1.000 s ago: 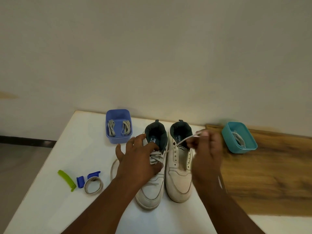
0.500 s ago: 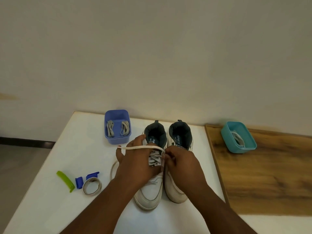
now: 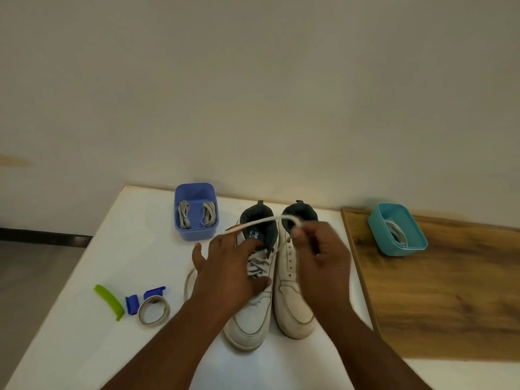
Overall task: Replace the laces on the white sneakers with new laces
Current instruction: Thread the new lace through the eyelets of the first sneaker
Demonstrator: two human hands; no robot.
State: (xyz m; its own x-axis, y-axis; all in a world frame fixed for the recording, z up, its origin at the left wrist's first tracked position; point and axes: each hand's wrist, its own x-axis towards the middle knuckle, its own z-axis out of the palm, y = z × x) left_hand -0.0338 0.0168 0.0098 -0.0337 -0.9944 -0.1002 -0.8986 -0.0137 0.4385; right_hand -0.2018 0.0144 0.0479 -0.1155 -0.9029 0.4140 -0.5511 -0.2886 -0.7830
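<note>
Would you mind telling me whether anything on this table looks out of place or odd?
Only the expected mismatch: the right sneaker has bare eyelets, while the left sneaker is part-laced, its lace pulled up by the right hand.

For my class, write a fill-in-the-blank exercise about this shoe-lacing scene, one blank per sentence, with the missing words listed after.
1. The right hand pinches a white ____ above the two white sneakers.
2. The blue plastic tub holds ____ bundles of grey laces.
3. The teal plastic tub sits on the ____ board.
4. The left hand rests on the ____ sneaker.

Missing words: lace; two; wooden; left
</note>
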